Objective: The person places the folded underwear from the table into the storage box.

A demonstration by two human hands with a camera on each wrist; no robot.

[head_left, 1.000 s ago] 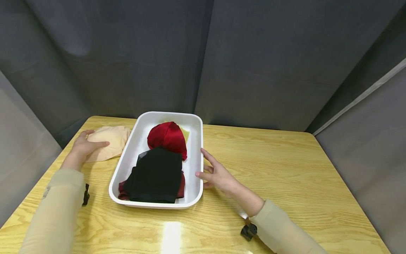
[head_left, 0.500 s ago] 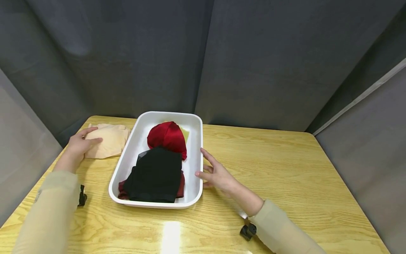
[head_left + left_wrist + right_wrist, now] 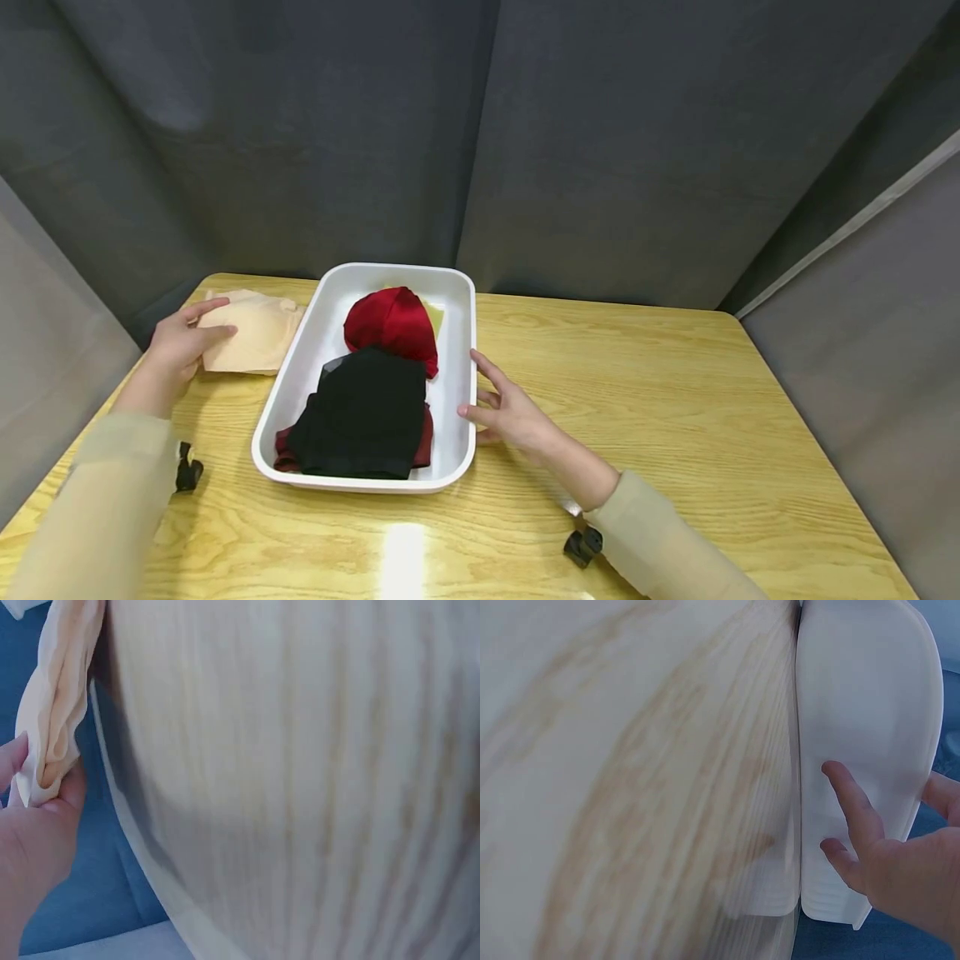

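Note:
At the table's far left, my left hand [image 3: 178, 342] pinches the near-left edge of a folded beige cloth [image 3: 251, 337]. Its layered folds show between thumb and fingers in the left wrist view, where the cloth [image 3: 60, 697] stands just above the tabletop. The white plastic bin [image 3: 454, 454] is to the right of that cloth. On the bin's right side, my right hand [image 3: 517, 417] has the thumb over the rim and the fingers spread against the outer wall. The right wrist view shows these fingers [image 3: 855, 806] touching the bin wall [image 3: 862, 697].
Inside the bin lie a folded black cloth [image 3: 367, 417], a shiny red rounded fabric piece [image 3: 393, 325], dark red cloth [image 3: 426, 437] under the black, and a yellow corner [image 3: 436, 318]. The wooden table [image 3: 637, 400] extends right. Grey curtains [image 3: 360, 125] hang behind.
My left hand has shifted left and slightly away from me along the beige cloth, and now grips its edge, which looks straighter and a little raised. The right hand stays at the bin.

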